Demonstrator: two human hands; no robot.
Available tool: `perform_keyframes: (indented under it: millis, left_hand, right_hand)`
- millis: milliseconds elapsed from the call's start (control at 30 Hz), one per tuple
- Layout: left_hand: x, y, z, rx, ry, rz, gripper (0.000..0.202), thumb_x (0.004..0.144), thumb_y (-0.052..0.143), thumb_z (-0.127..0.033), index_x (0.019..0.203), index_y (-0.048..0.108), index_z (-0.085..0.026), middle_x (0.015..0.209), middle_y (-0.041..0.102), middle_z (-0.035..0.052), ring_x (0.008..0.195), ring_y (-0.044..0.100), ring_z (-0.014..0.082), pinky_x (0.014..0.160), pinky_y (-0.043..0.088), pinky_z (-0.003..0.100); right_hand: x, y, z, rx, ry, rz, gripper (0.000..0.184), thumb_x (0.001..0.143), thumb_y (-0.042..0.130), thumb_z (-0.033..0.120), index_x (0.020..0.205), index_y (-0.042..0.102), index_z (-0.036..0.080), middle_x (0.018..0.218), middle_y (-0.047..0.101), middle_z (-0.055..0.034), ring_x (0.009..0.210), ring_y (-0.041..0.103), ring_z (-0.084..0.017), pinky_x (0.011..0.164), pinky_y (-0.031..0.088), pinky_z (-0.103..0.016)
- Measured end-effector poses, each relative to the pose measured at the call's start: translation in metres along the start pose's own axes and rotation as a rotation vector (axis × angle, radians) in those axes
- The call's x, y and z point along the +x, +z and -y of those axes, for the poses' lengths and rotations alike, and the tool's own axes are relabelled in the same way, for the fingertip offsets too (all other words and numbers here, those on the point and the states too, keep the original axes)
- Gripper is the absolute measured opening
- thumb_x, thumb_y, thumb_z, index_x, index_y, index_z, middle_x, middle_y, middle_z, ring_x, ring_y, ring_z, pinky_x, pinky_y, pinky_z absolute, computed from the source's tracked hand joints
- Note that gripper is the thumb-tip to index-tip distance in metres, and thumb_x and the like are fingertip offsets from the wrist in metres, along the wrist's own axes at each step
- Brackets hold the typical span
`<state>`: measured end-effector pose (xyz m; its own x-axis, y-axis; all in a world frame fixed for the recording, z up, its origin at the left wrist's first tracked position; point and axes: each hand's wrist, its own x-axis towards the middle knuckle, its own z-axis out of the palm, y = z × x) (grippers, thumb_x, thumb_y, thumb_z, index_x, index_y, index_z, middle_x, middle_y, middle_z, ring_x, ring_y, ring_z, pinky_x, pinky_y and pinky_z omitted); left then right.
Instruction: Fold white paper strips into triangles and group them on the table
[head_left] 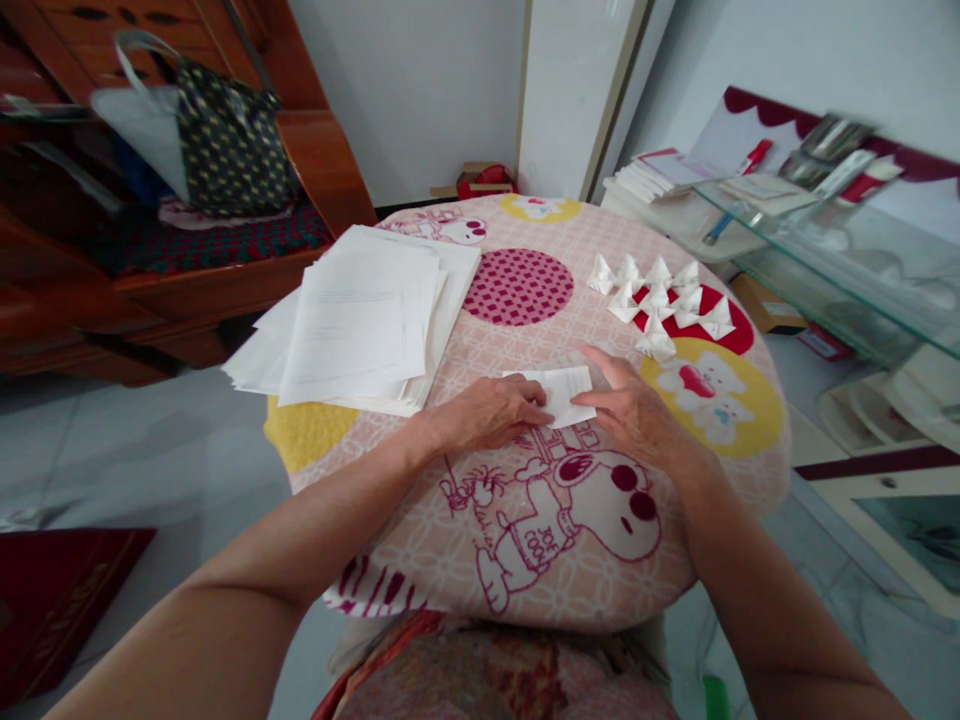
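A small white folded paper lies flat on the round table with a pink cartoon cloth. My left hand presses on the paper's left edge with its fingers curled together. My right hand rests on the paper's right side, fingers pressed together against it. Beyond the right hand sit several small folded white paper shapes in a cluster. A thick stack of white sheets lies at the table's left, overhanging the edge.
A wooden bench with a patterned bag stands at the left. A glass shelf with books and pens is at the right. A red box lies on the floor by the far wall.
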<state>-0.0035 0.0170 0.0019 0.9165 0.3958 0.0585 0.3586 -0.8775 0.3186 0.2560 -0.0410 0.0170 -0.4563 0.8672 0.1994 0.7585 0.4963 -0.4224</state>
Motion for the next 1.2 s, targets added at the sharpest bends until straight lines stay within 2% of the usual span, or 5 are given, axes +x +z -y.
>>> perform_keyframes:
  millis: [67, 200, 433, 967, 1200]
  left_hand:
    - [0.000, 0.000, 0.000, 0.011, 0.007, -0.001, 0.036, 0.093, 0.063, -0.014, 0.123, 0.075, -0.031, 0.125, 0.070, 0.0069, 0.106, 0.067, 0.0226, 0.080, 0.052, 0.030]
    - [0.000, 0.001, -0.001, 0.008, 0.008, -0.009, 0.037, 0.091, 0.065, -0.013, 0.122, 0.075, -0.031, 0.126, 0.069, 0.0070, 0.105, 0.066, 0.0216, 0.079, 0.051, 0.029]
    - [0.000, 0.001, 0.000, 0.038, 0.040, 0.010, 0.033, 0.092, 0.067, -0.016, 0.121, 0.074, -0.031, 0.127, 0.069, 0.0060, 0.104, 0.067, 0.0213, 0.080, 0.052, 0.029]
    - [-0.004, -0.007, 0.000, -0.004, 0.060, 0.044, 0.030, 0.098, 0.063, -0.020, 0.123, 0.074, -0.032, 0.130, 0.069, 0.0057, 0.113, 0.065, 0.0213, 0.088, 0.054, 0.031]
    - [-0.004, -0.010, 0.004, -0.057, 0.093, 0.040, 0.026, 0.099, 0.061, -0.021, 0.118, 0.077, -0.030, 0.127, 0.071, 0.0065, 0.114, 0.066, 0.0205, 0.094, 0.053, 0.033]
  right_hand:
    - [0.004, -0.004, -0.003, 0.022, -0.030, -0.001, 0.032, 0.083, 0.059, 0.002, 0.094, 0.081, 0.023, 0.148, 0.058, -0.0096, 0.138, 0.050, -0.032, 0.114, 0.043, -0.054]
    - [0.020, -0.008, -0.013, 0.115, -0.099, 0.170, 0.020, 0.090, 0.063, 0.014, 0.087, 0.080, 0.024, 0.103, 0.076, -0.0076, 0.103, 0.066, -0.025, 0.097, 0.051, -0.045]
    - [0.056, -0.002, -0.023, 0.204, -0.061, 0.318, 0.022, 0.091, 0.061, 0.017, 0.074, 0.075, 0.017, 0.069, 0.064, 0.0002, 0.068, 0.057, -0.014, 0.067, 0.040, -0.028]
    - [0.049, 0.029, -0.020, 0.180, 0.028, 0.004, 0.015, 0.087, 0.072, 0.015, 0.073, 0.078, 0.018, 0.073, 0.066, -0.0034, 0.070, 0.059, -0.016, 0.067, 0.041, -0.029]
    - [0.049, 0.033, -0.019, 0.158, 0.052, -0.034, 0.015, 0.085, 0.075, 0.015, 0.071, 0.077, 0.018, 0.073, 0.065, -0.0036, 0.070, 0.059, -0.017, 0.068, 0.043, -0.030]
